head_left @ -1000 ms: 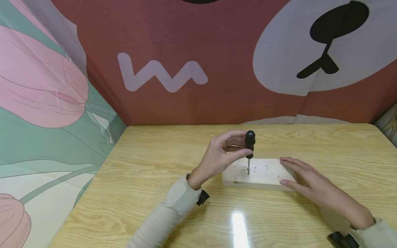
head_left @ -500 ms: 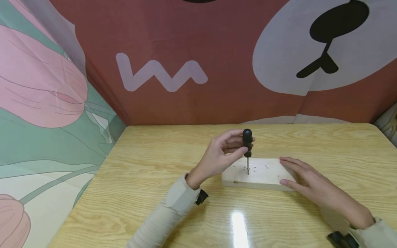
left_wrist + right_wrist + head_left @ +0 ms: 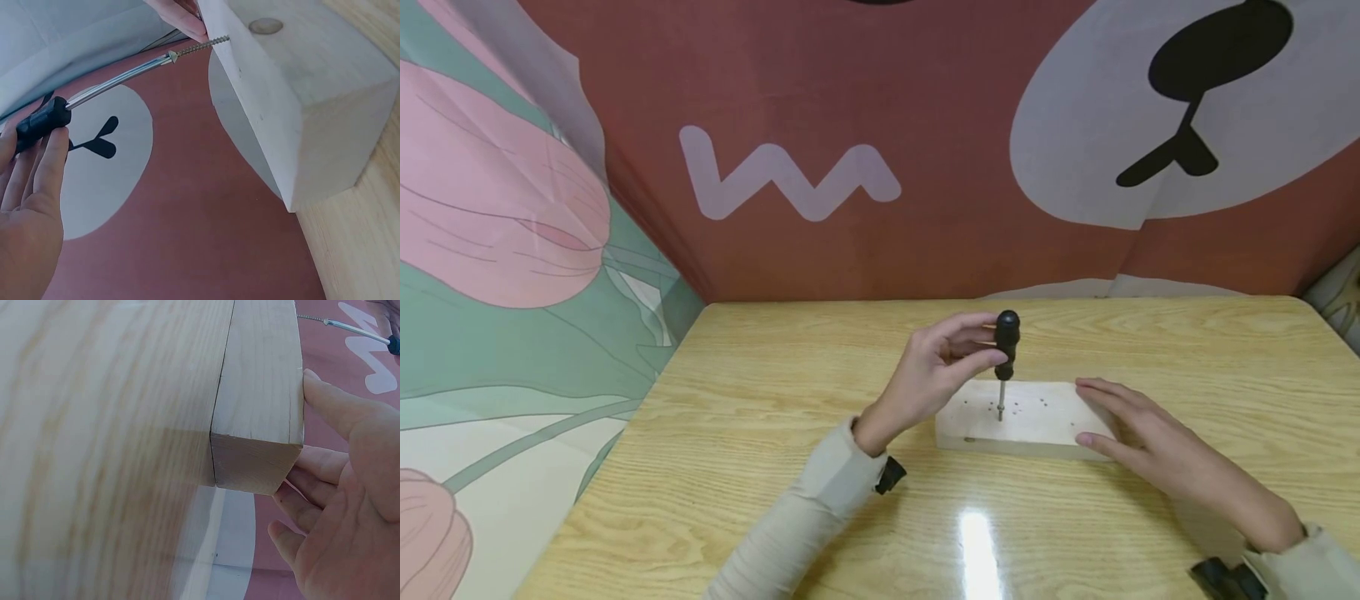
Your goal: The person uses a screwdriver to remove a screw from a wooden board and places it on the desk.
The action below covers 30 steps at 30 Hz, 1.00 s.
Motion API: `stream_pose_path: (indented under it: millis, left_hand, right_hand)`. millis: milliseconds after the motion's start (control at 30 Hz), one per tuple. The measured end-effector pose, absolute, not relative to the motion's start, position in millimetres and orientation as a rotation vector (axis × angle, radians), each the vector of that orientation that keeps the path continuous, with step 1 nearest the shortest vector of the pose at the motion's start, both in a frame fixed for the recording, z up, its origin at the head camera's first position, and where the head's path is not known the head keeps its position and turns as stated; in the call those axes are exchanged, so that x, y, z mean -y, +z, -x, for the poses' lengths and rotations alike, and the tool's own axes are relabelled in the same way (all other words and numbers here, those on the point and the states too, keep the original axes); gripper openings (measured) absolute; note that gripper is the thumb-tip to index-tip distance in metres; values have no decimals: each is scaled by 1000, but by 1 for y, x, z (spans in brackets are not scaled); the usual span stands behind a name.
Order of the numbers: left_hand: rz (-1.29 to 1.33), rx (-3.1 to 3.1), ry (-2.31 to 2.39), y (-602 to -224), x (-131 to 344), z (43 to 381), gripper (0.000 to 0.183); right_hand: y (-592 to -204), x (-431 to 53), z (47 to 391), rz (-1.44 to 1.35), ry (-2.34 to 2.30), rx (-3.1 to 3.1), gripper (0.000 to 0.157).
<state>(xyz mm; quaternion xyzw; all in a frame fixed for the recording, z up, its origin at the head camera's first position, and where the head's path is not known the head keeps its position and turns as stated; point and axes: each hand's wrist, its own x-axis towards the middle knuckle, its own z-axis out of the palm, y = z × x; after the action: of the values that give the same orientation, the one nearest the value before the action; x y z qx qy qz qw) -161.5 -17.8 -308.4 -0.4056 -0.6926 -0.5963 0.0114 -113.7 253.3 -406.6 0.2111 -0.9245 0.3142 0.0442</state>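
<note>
Evidently the step in hand is turning a screw (image 3: 203, 47) at the wooden block (image 3: 1045, 427); direction I cannot tell. From my head feed, the block lies flat on the counter (image 3: 820, 354), right of centre. The left hand (image 3: 925, 371) has thumb and fingers pinched on the handle of a near-upright screwdriver (image 3: 1007, 335). The right hand (image 3: 1138, 437) rests with fingers and thumb spread against the block's right end.

Left wrist feed: driver tip meets screw head, most of the thread outside the wood; shaft and screw look slightly out of line. My judgement: the next move calls for straightening the driver, light downward pressure and a steady block.

Surroundings: dark holes (image 3: 1017, 408) pit the block near the screw, a printed backdrop (image 3: 940, 225) stands behind. I note no obstruction around the driver.
</note>
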Motion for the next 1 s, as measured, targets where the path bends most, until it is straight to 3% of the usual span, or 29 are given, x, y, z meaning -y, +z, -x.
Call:
stream_pose_path:
  millis: [1000]
  left_hand:
    - [1201, 2227, -1746, -307, 15, 159, 36]
  right_hand:
    - [-406, -254, 113, -648, 911, 2820, 59]
